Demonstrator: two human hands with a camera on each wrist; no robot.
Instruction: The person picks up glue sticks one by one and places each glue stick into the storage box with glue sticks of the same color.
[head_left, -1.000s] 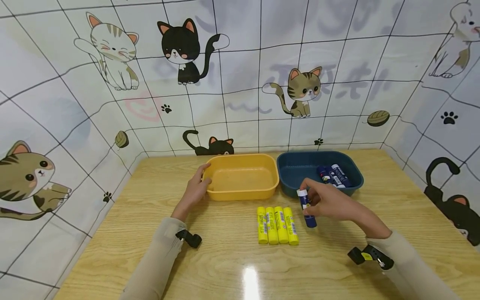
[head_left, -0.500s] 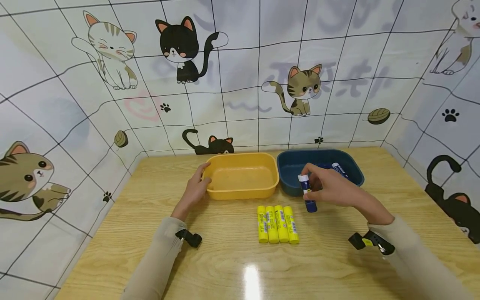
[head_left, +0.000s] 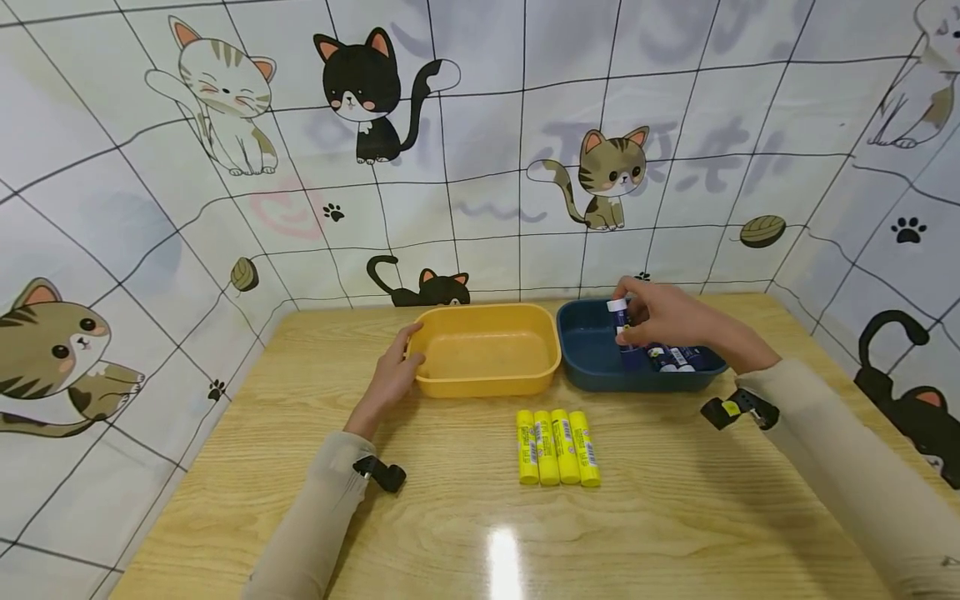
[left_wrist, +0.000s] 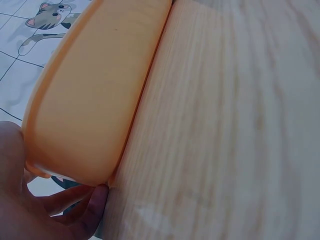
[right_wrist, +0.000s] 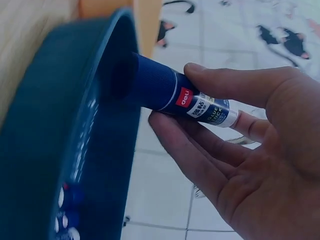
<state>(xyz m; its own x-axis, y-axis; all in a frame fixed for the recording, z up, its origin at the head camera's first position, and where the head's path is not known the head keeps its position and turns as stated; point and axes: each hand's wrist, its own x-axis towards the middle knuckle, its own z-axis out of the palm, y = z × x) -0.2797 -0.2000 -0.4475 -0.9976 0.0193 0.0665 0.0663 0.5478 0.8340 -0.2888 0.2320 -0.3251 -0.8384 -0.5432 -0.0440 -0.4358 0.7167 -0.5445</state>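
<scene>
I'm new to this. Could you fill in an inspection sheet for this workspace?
Surface: pale wood-grain tabletop, glare spot near the front.
Job's things: empty yellow rectangular plastic bin; dark-blue rounded plastic bin holding white-ended navy cylindrical glue sticks; four yellow cylindrical sticks lined up before the bins.
Clutter: nothing seen.
Grips: bare left grip holds the yellow bin's end; bare right grip pinches another navy glue stick, lower end within the dark-blue bin.
Cables: nothing seen.
Surroundings: white wall covering printed with cartoon cats.
</scene>
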